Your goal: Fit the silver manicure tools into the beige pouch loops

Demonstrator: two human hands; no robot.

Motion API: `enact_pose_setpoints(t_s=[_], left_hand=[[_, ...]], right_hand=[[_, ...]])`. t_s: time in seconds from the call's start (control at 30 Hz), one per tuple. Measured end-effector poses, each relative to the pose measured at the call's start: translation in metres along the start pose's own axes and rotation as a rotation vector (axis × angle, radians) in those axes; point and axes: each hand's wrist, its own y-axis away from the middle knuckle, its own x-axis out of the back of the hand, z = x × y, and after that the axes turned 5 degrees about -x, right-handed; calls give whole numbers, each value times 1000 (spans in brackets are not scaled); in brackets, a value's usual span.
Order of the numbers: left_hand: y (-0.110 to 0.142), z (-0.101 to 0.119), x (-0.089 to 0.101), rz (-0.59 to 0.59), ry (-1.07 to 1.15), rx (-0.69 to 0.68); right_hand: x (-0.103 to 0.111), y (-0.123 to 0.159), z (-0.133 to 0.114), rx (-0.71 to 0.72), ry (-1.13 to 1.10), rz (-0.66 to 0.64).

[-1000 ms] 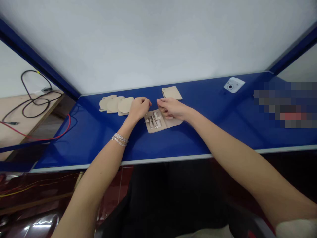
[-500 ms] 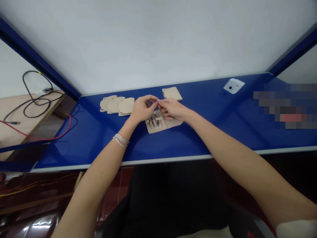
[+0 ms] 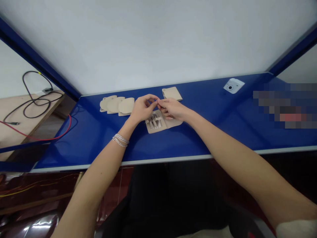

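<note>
An open beige case (image 3: 158, 123) with several small metal tools strapped inside lies on the blue tabletop (image 3: 173, 142). My left hand (image 3: 141, 108) and my right hand (image 3: 172, 108) meet just above its far edge. Both have their fingertips pinched together on a small item that I cannot make out. A silver bracelet (image 3: 120, 139) circles my left wrist.
Three closed beige cases (image 3: 117, 104) lie in an overlapping row to the left, and one more beige case (image 3: 171, 93) behind my hands. A small white camera (image 3: 233, 85) sits at the back right. Black and red cables (image 3: 34, 105) trail over a wooden bench at the left.
My left hand has risen off the case's left side and moved right to meet my right hand's fingertips. The right hand has barely shifted.
</note>
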Motion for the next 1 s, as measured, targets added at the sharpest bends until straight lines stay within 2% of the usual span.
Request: enact_pose_setpoints(t_s=[0.33, 0.53, 0.8, 1.0], left_hand=[[0, 0, -1, 20, 48, 3], [0, 1, -2, 45, 71, 49], [0, 0, -1, 77, 16, 80], [0, -1, -1, 61, 29, 79]], right_hand=[[-1, 3, -2, 19, -4, -10], [1, -4, 1, 66, 51, 70], [2, -5, 2, 202, 97, 165], [-1, 3, -5, 159, 146, 181]])
